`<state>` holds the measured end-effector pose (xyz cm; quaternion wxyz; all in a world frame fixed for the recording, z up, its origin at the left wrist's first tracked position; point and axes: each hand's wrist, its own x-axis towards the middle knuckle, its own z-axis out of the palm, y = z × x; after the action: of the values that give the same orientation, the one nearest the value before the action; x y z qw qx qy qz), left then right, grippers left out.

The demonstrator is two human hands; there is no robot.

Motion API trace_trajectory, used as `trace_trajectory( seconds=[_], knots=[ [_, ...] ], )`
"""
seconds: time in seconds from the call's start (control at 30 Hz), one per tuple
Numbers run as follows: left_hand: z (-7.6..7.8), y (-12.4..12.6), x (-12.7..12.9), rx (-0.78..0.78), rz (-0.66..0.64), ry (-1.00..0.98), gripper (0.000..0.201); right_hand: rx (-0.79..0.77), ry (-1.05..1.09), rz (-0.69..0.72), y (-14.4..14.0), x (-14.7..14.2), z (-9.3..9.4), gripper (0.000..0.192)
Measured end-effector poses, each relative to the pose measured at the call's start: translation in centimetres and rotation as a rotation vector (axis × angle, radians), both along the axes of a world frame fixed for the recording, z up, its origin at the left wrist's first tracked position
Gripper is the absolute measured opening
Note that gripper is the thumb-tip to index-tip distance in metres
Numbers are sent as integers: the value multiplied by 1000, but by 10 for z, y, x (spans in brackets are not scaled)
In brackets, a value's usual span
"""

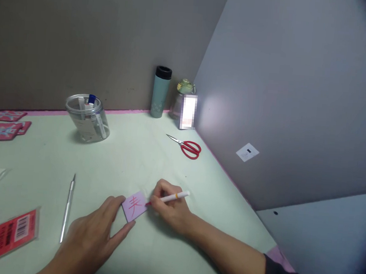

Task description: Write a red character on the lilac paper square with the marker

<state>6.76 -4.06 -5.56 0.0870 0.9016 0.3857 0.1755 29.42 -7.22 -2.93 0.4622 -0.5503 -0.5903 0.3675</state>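
A small lilac paper card lies on the pale green desk, with red strokes drawn on it. My left hand pins the card's left edge between thumb and forefinger. My right hand grips a white pen with a red tip, and the tip touches the card's right edge.
A silver craft knife lies left of my left hand. Red scissors rest near the right wall. A clear tub of markers, a teal tumbler and a bottle stand at the back. Red packets lie at left.
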Motion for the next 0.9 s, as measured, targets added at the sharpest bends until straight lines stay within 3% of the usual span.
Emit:
trace_trajectory(
  seconds=[0.23, 0.53, 0.77, 0.9],
  knots=[
    [2, 0, 0, -23, -14, -44, 29, 102, -106, 99, -2, -8, 4, 21],
    [4, 0, 2, -29, -8, -47, 26, 57, -155, 75, -1, -10, 3, 20],
    [4, 0, 3, -70, 14, -31, 27, 63, -107, 144, -2, -9, 5, 20],
    [4, 0, 2, -84, 15, -38, 27, 40, -83, 80, -2, -9, 2, 20]
  ],
)
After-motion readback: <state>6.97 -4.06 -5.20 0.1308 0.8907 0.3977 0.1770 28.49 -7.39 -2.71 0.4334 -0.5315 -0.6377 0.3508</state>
